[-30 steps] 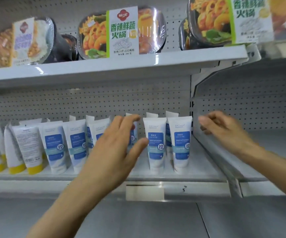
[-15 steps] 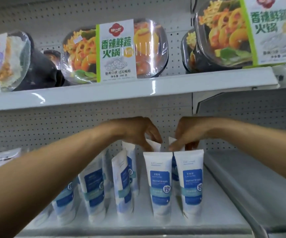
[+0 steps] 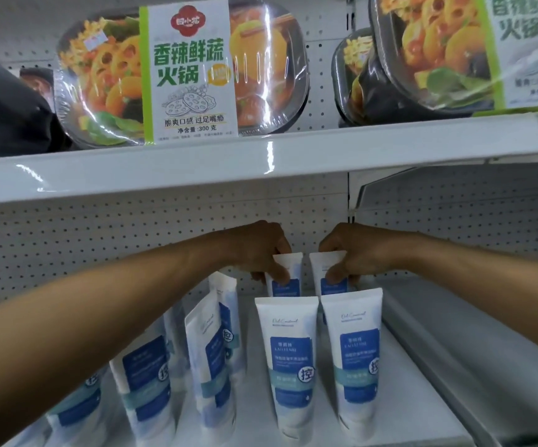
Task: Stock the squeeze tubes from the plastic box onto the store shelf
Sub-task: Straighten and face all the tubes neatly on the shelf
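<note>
A shop: pegboard-backed shelves [image 3: 261,156] stocked with packaged meals [image 3: 180,75] and tubes [image 3: 288,366].

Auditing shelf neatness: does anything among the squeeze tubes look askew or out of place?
Mildly. The tubes on the left sit turned and leaning, though the wide lens may exaggerate this. The front pair stands upright, facing forward. The left hand and right hand each pinch a rear tube; nothing looks spilled or damaged.

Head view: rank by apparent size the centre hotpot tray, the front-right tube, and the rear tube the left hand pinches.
1. Hotpot tray
2. Front-right tube
3. Rear tube pinched by left hand: farther back and partly hidden, so unsure.
</note>
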The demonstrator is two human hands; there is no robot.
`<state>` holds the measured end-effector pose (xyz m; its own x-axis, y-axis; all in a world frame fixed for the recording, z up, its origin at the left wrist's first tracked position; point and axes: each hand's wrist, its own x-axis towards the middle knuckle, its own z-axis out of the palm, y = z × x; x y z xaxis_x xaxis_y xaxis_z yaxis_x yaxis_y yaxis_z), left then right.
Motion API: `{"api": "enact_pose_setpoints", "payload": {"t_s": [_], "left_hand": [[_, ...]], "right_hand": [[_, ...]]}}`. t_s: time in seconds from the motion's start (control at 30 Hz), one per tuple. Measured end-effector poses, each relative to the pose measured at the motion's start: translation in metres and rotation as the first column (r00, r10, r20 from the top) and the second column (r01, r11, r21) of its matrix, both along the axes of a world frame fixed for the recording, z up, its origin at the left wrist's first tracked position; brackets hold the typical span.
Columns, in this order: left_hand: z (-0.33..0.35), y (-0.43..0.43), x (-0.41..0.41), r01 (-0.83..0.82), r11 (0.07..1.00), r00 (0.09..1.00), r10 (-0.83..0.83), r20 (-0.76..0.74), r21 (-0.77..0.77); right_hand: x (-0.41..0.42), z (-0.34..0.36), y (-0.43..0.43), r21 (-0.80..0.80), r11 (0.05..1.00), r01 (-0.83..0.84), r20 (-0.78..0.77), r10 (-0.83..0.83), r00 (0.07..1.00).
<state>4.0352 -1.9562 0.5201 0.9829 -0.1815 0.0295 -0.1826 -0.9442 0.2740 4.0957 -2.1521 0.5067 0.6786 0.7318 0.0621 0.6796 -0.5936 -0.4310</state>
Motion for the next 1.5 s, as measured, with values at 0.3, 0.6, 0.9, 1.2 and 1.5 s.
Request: {"api": "enact_pose_setpoints", "payload": {"t_s": [0.3, 0.6, 0.9, 1.2, 1.5], "left_hand": [[-0.001, 0.007, 0.003, 0.003, 1.000, 1.000, -0.003, 0.002, 0.010], [-0.003, 0.009, 0.003, 0.017, 0.999, 0.999, -0.020, -0.049, -0.051], [0.034, 0.032, -0.033, -0.015, 1.000, 0.996, 0.016, 0.084, -0.009], [0.030, 0.058, -0.073, 0.043, 0.999, 0.964, -0.035, -0.264, 0.022], [0.008, 0.050, -0.050, -0.091, 0.986, 0.992, 0.102, -0.072, 0.141]], "right_hand": [[0.005, -0.001, 0.008, -0.001, 1.000, 0.000, -0.017, 0.000, 1.000], [0.000, 0.002, 0.009, -0.071, 0.997, 0.005, 0.011, -0.004, 1.000], [-0.007, 0.018, 0.007, 0.009, 1.000, -0.020, 0.167, 0.018, 0.986], [-0.013, 0.021, 0.054, -0.125, 0.981, -0.147, 0.125, 0.162, 0.979], [-0.009, 0.004, 0.070, -0.169, 0.976, -0.136, 0.109, 0.156, 0.982]]}}
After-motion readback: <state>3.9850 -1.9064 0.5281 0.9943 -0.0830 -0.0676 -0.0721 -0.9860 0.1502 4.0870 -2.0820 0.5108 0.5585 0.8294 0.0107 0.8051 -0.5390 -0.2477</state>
